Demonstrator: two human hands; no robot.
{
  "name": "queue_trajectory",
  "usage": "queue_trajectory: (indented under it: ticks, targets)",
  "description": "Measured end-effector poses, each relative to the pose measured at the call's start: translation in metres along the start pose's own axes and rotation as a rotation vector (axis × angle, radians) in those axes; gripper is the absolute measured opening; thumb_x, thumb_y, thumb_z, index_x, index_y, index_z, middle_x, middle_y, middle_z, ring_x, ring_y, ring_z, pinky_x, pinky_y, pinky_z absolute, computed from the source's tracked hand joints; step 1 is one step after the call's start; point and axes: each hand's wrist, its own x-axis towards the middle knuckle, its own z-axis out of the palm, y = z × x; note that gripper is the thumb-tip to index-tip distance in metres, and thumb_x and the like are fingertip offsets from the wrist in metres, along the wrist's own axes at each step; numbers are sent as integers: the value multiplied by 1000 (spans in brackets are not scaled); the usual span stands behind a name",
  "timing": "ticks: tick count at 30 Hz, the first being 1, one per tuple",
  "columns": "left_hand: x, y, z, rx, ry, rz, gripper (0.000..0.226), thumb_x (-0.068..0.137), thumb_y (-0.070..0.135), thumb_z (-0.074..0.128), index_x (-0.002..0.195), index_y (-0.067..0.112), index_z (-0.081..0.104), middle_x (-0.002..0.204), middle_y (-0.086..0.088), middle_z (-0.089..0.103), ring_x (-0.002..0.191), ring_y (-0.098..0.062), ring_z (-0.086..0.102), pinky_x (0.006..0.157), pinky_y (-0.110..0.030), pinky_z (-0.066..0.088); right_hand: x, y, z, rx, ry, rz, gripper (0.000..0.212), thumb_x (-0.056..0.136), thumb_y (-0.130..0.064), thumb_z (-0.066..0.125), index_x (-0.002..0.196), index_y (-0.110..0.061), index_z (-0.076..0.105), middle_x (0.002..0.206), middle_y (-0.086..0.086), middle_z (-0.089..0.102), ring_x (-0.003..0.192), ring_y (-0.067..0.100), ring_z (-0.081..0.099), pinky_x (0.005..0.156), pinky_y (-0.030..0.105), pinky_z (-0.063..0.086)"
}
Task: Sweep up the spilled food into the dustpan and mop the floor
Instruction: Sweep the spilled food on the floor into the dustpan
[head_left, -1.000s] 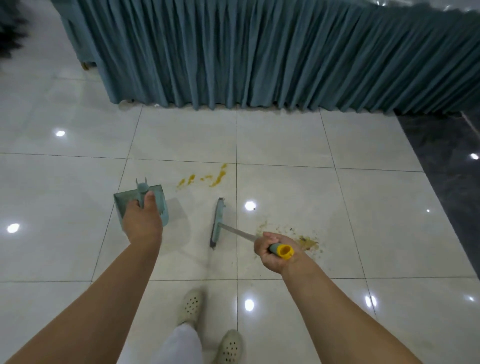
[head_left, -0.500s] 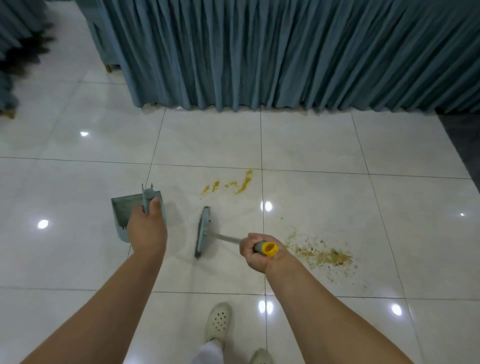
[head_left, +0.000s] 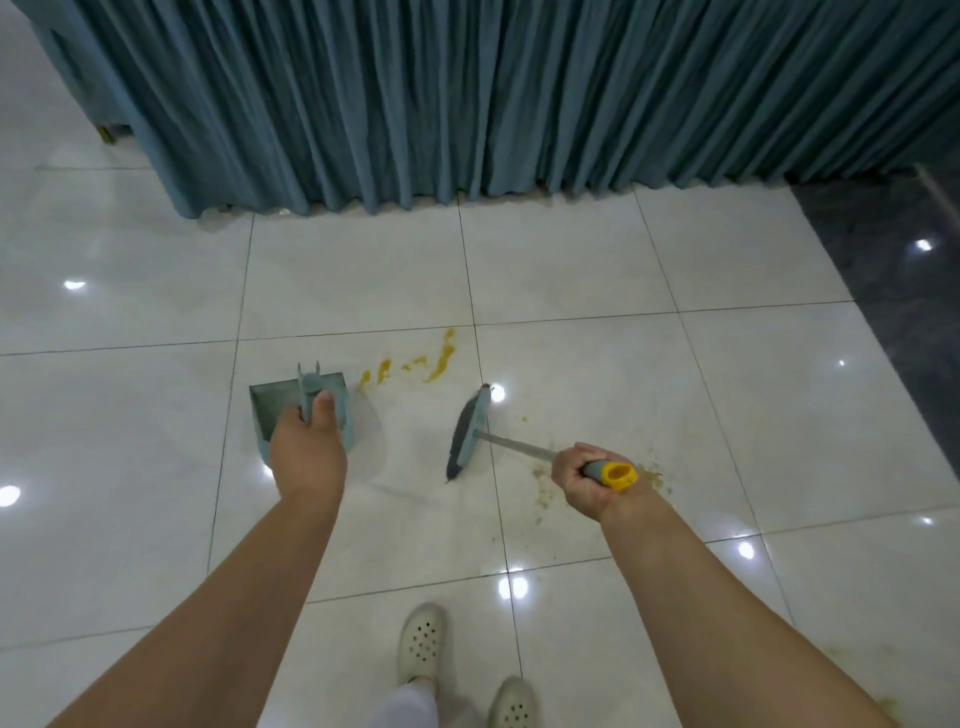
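Note:
My left hand (head_left: 306, 452) grips the handle of a teal dustpan (head_left: 270, 405), held just above the white floor tiles. My right hand (head_left: 587, 480) is closed round the grey and yellow grip of a broom; its teal head (head_left: 467, 434) hangs low over the floor between my hands, tilted. A yellow sauce smear (head_left: 434, 361) lies on the tile just beyond the dustpan and broom head. Brownish food crumbs (head_left: 545, 475) are scattered under and around my right hand, partly hidden by it.
A long teal curtain (head_left: 519, 98) hangs across the back, reaching the floor. Dark grey flooring (head_left: 904, 291) borders the white tiles on the right. My two feet in pale perforated shoes (head_left: 421, 642) stand at the bottom middle. A faint yellowish stain (head_left: 883, 704) marks the lower right tile.
The view has swung, so the crumbs now sit beneath my right hand. The broom head has tilted and shifted right, away from the dustpan. Both hands keep their grips.

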Motion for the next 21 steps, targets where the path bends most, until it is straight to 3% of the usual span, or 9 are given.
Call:
queue_trajectory:
  ticks: [4, 7, 9, 12, 16, 18, 21]
  targets:
    - [-6, 9, 17, -46, -50, -6, 40, 95, 43, 46, 92, 5, 56, 86, -11, 61, 80, -29, 61, 74, -39, 51, -20, -24, -14, 73, -22, -27, 29, 92, 0, 38, 64, -2, 46, 44, 2, 37, 39, 5, 40, 26, 14, 33]
    - [-11, 16, 28, -60, -88, -2, 37, 96, 42, 46, 89, 7, 54, 85, -9, 59, 81, -28, 60, 72, -35, 49, -31, -33, -21, 144, -27, -54, 27, 99, -7, 36, 73, -6, 41, 65, -8, 35, 49, 4, 38, 25, 15, 33]
    - [-14, 20, 32, -56, -111, 4, 38, 96, 42, 45, 93, 5, 55, 88, -11, 59, 84, -30, 60, 78, -39, 51, -38, -32, -19, 147, -24, -69, 29, 101, -9, 35, 74, -2, 44, 64, -7, 35, 51, 5, 36, 26, 15, 33]
    - [-14, 27, 37, -79, -127, 3, 41, 96, 41, 45, 99, 3, 57, 91, -12, 60, 88, -31, 61, 82, -41, 52, -42, -24, -8, 58, -18, -79, 28, 103, -10, 34, 77, -2, 43, 47, 6, 44, 52, 5, 34, 28, 15, 35]
    - [-7, 34, 42, -109, -136, 17, 35, 96, 41, 45, 89, 7, 53, 88, -10, 59, 87, -31, 61, 78, -36, 50, -31, -15, 16, 56, -50, -20, 27, 102, -9, 36, 75, -7, 41, 61, -4, 36, 51, 4, 34, 25, 16, 34]
    - [-2, 35, 43, -118, -141, 14, 36, 96, 42, 45, 90, 8, 53, 91, -12, 61, 89, -32, 62, 82, -42, 52, -21, -7, 28, 48, -47, 4, 28, 100, -8, 38, 73, -6, 42, 53, 1, 37, 50, 4, 35, 26, 15, 35]
    - [4, 32, 46, -101, -146, 17, 36, 95, 44, 45, 91, 10, 54, 94, -16, 63, 91, -37, 62, 84, -47, 53, -4, 7, 42, 78, -68, 46, 32, 98, -5, 40, 72, 8, 51, 58, -2, 37, 48, 3, 36, 26, 15, 35]
